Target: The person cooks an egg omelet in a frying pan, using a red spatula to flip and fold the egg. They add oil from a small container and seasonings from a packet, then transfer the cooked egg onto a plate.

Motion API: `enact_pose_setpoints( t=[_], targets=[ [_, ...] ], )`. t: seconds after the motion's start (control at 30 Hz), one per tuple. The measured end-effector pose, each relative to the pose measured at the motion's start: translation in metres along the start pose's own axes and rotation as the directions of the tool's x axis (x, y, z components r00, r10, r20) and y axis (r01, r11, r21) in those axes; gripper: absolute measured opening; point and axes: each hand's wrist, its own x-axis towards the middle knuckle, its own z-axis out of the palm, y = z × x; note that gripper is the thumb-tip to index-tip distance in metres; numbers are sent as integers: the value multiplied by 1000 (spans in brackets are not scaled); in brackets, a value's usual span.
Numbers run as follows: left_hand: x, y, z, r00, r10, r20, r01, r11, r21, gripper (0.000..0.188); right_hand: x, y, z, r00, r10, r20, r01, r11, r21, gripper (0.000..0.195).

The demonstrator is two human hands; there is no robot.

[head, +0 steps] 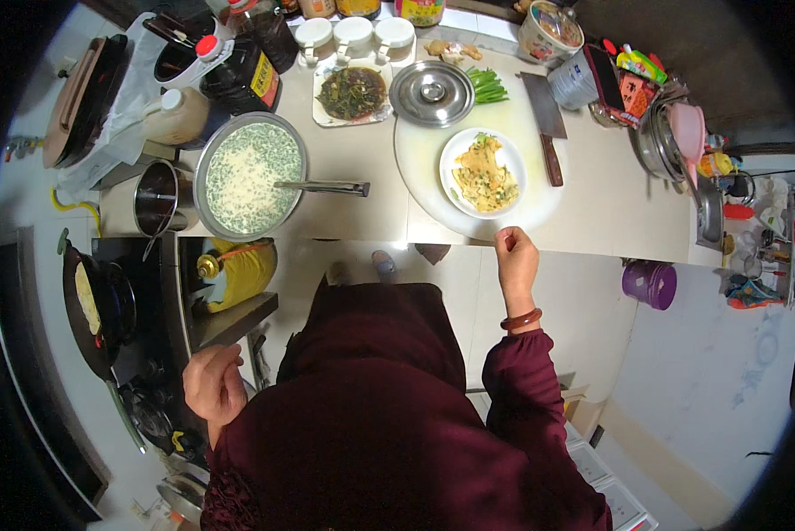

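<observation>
My right hand (517, 259), a reddish bangle on its wrist, is curled shut at the counter's front edge, with nothing visible in it. Just beyond it, a white plate (447, 174) of egg pancake pieces (487, 176) rests on a round white cutting board (417, 179). Over on the left, my left hand (217, 385) hangs beside the stove with its fingers curled in, and I see nothing held there. A metal basin (201, 192) of pale batter with chopped greens (248, 172) stands on the counter, a ladle handle (331, 188) sticking out.
A cleaver (543, 109), scallions (487, 86) and a steel lid (431, 109) lie on or by the board. Behind are a dish of dark greens (352, 93) and white lidded jars (353, 36). A pan (79, 325) with a pancake (87, 299) sits on the stove.
</observation>
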Motion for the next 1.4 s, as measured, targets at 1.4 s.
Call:
enact_pose_setpoints(
  t=[1.4],
  targets=[
    [15,30,2,992,-122,-15,123,990,74,16,161,-29,48,910,-408,78,412,859,-304,11]
  ],
)
